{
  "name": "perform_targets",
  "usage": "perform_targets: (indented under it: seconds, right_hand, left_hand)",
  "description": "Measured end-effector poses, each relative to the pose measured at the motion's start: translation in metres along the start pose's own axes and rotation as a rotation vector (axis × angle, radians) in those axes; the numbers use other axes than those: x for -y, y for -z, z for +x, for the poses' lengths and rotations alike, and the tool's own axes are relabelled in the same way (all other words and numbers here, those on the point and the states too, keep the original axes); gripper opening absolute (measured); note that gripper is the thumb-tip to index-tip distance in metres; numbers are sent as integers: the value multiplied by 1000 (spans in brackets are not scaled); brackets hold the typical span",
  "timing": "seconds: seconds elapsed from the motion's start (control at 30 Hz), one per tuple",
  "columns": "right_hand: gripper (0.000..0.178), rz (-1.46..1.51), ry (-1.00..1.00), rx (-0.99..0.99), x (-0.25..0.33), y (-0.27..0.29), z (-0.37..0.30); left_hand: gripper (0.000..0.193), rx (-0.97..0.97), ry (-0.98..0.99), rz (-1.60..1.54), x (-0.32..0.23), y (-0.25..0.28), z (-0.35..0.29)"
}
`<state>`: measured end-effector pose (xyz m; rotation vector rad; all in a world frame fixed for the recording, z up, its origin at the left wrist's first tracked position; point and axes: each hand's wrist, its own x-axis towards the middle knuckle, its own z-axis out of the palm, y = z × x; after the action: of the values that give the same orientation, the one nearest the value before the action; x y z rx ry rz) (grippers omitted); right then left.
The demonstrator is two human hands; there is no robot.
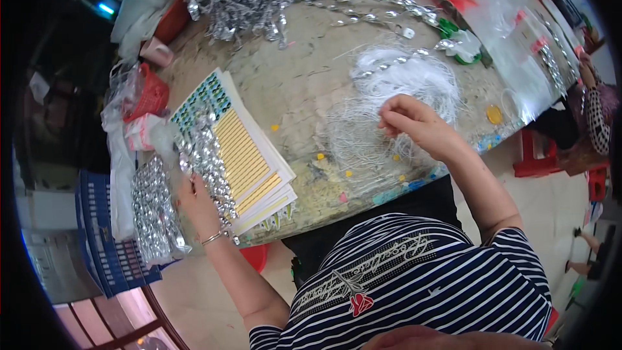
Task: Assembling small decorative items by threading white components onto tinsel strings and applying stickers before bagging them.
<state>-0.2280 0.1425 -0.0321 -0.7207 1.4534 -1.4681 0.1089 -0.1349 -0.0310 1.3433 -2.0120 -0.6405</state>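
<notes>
On the left, my left hand (198,209) is closed at the end of a shiny silver strand, its fingers partly hidden. Silver strands (208,155) lie beside it across sheets of stickers (243,155) with gold rows and a green-blue patterned part. More silver strands (155,210) hang over the table's left edge. My right hand (418,124), fingers bent together in a pinch, is over a loose pile of white strings (363,133); what it holds, if anything, is too small to make out. One silver strand (405,59) rests on the strings' far side.
A large heap of silver strands (240,0) covers the far side of the worn table (285,65). Red baskets (148,94) and a pink cup (157,52) stand at left. A green tape roll (468,58) and clear plastic (508,65) lie at right. Another person's arm (588,71) shows far right.
</notes>
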Motion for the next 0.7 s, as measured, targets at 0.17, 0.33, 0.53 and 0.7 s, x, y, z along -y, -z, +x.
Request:
perform_targets:
  seconds: [0.17, 0.33, 0.53, 0.7]
  right_hand:
    - [13, -153, -22, -87, -3, -5, -9]
    - [13, -151, -60, -9, -6, -26, -1]
    - [13, -134, -75, 65, -9, -49, 2]
    - [11, -140, -75, 110, -13, -61, 1]
  left_hand:
    - [19, -20, -230, 109, 39, -22, 7]
    - [37, 5, -113, 55, 26, -35, -8]
    - [43, -74, -179, 292, 17, -32, -21]
    - [34, -63, -203, 186, 18, -30, -18]
